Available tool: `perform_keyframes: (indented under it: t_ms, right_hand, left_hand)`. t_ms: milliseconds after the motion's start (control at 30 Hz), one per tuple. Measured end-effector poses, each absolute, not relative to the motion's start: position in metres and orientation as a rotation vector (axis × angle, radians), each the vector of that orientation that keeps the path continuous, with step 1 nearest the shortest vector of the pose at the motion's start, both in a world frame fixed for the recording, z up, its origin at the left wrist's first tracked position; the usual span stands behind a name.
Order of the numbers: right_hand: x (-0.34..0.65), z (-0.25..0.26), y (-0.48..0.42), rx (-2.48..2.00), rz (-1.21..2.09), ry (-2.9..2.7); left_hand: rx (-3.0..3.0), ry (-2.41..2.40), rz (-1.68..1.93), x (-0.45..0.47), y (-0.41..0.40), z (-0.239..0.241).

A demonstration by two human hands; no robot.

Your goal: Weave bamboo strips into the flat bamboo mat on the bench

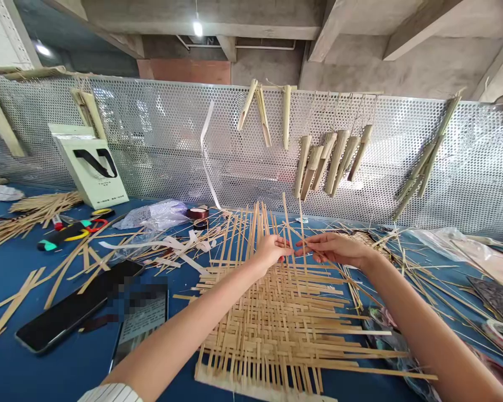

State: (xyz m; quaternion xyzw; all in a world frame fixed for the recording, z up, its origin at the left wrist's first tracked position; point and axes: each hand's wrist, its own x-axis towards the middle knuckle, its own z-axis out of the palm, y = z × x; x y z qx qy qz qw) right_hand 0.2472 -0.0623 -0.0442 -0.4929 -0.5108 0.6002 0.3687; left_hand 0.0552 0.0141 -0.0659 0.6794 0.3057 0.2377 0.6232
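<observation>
A woven mat of thin bamboo strips [276, 329] lies on the blue table in front of me, its loose ends fanning out at the far side. My left hand [271, 250] reaches over the mat's far edge, fingers pinched on a loose upright strip [288, 234]. My right hand [337, 248] comes in from the right, fingertips closed on a strip close to the left hand's fingers. The two hands nearly touch above the unwoven ends.
A black phone [77, 306] and a second device lie at the left. Scissors [73, 230], loose bamboo strips [29, 215], paper scraps and a tape roll [198, 214] are scattered behind. A perforated metal screen [171, 139] with hanging bamboo pieces [333, 162] bounds the table's far side.
</observation>
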Motion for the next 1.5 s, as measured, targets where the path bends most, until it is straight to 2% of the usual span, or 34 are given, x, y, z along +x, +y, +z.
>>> perform_keyframes:
  t_ms: [700,1033,1500]
  right_hand:
    - [0.250,-0.024,-0.074,-1.505,1.191,-1.246]
    - [0.258,-0.019,-0.079,-1.699,1.124,-1.403]
    - [0.240,-0.019,-0.080,-1.639,1.081,-1.543]
  left_hand:
    - [1.595,0.629,0.568,0.048,0.012,-0.050]
    - [1.573,0.611,0.601,0.048,0.013,-0.052]
    - [1.617,0.564,0.655,0.048,0.009,-0.049]
